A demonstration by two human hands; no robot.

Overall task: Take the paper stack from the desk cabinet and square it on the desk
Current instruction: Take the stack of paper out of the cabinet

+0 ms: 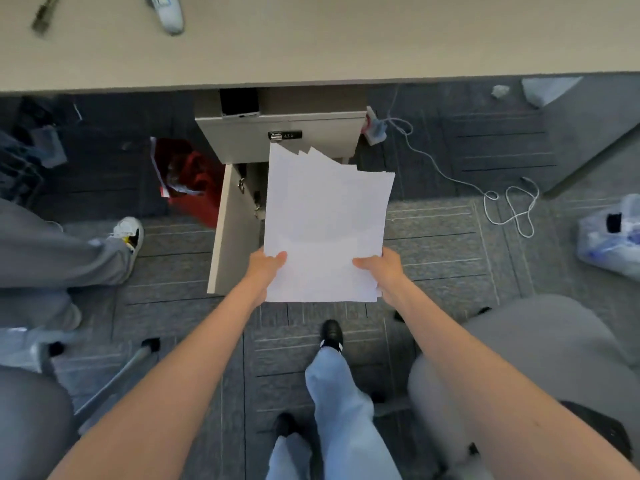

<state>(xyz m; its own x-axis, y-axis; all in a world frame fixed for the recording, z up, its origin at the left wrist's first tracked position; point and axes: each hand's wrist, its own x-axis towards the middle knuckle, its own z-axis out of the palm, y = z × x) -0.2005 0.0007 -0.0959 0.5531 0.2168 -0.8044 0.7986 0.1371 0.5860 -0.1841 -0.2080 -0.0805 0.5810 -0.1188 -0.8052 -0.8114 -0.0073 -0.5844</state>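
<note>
A white paper stack point(325, 223) is held in the air in front of the desk cabinet point(311, 133), its far edges fanned and uneven. My left hand point(265, 271) grips its near left corner, thumb on top. My right hand point(382, 271) grips the near right corner the same way. The cabinet sits under the beige desk point(346, 39). Its door point(233, 233) stands swung open to the left of the paper. The cabinet's inside is mostly hidden behind the sheets.
A grey chair point(540, 358) stands at the right, another person's legs and shoe point(130, 233) at the left. A red bag point(188, 174) lies beside the cabinet, a white cable point(502, 202) on the carpet. On the desk lie a white device point(168, 12) and a dark tool point(45, 13).
</note>
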